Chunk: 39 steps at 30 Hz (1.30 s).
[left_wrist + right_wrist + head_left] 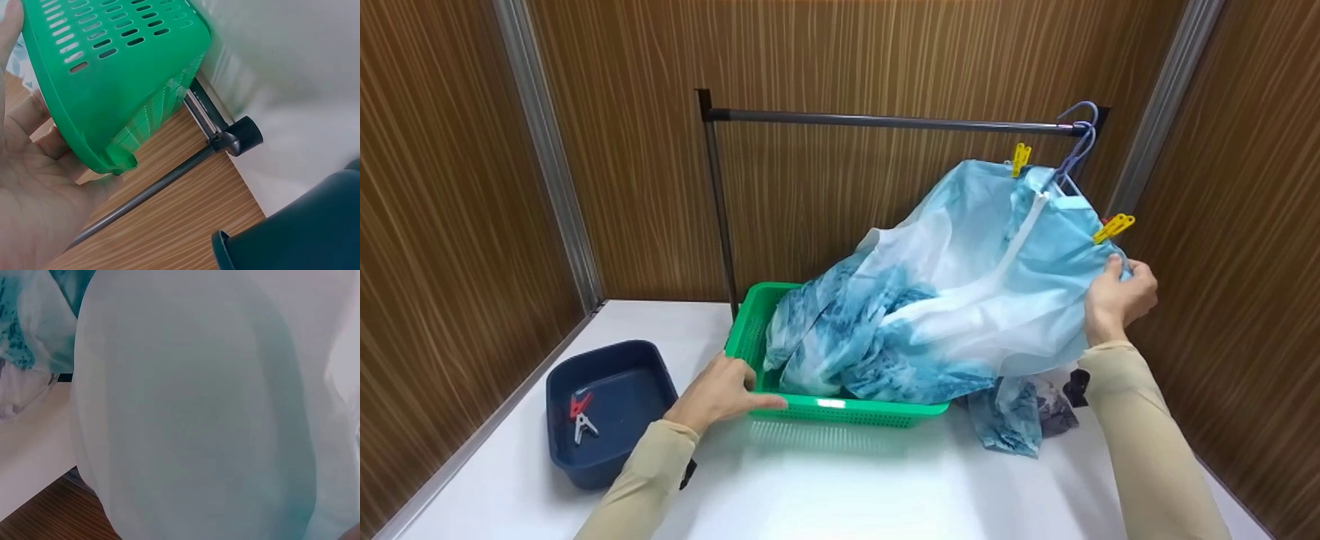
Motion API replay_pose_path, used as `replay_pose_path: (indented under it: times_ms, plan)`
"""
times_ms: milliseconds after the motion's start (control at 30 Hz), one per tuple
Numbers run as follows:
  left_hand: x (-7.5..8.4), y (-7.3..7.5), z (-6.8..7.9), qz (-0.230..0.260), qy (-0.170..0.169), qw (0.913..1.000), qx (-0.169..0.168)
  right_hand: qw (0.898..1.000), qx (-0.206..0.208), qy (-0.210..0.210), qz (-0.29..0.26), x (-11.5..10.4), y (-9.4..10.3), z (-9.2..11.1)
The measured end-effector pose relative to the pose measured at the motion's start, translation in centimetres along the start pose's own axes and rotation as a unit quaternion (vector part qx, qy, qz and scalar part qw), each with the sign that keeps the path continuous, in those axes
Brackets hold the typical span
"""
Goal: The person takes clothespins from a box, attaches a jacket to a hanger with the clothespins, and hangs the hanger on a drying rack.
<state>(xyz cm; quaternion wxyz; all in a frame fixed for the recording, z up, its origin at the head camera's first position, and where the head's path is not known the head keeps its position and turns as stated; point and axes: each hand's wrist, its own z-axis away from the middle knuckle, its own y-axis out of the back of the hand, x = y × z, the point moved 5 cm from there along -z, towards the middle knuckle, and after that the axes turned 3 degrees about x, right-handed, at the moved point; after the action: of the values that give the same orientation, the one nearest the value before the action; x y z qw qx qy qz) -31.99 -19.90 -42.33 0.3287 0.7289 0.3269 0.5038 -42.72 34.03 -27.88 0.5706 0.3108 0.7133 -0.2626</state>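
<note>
A thin blue-and-white garment (982,277) with a white strip down it hangs slanted from a purple hanger (1081,146). Two yellow clothes pegs (1020,160) clip its upper edge. My right hand (1119,296) pinches the garment's right edge, just below the lower peg; pale cloth (191,405) fills most of the right wrist view. The garment's lower part lies bunched in a green basket (847,411). At the basket's front left corner, my left hand (724,391) grips the rim, as the left wrist view shows too.
The hanger hooks over the right end of a dark rack bar (885,121). At left, a navy tub (649,375) holds a red peg (580,405) and a white peg (585,427). More patterned cloth (1012,420) lies on the white table right of the basket. Wood-grain walls enclose the table.
</note>
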Motion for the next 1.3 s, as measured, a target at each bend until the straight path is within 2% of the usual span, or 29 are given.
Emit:
replay_pose_path:
  times_ms: [200,467,700,933,1100,1200,1267,1300]
  plan:
    - [0.0,-0.1,0.0,0.007,0.014,0.9998,-0.008,1.000,0.000,-0.014,0.028,0.4,-0.4,-0.3]
    - [0.1,-0.2,0.0,0.012,0.019,0.9997,-0.006,0.995,-0.041,0.009,0.087,0.9,-0.5,-0.3]
    - [0.0,-0.3,-0.1,0.015,0.021,0.9997,-0.005,0.993,-0.048,0.024,0.106,1.1,0.1,-0.9]
    - [0.0,-0.2,-0.1,0.010,0.025,0.9996,-0.011,0.981,-0.071,0.060,0.169,1.5,0.6,-1.4]
    - [0.1,-0.3,-0.2,0.006,0.021,0.9997,-0.008,0.978,-0.050,0.072,0.190,1.5,1.0,-1.6]
    - [0.1,-0.4,-0.1,0.007,0.020,0.9997,-0.007,0.976,-0.039,0.095,0.194,1.6,0.9,-1.5]
    - [0.1,-0.4,-0.2,0.008,0.021,0.9997,-0.008,0.968,-0.034,0.140,0.206,1.4,0.7,-1.2]
    - [0.1,-0.5,-0.2,0.009,0.021,0.9997,-0.009,0.961,-0.032,0.170,0.217,1.3,0.5,-1.0]
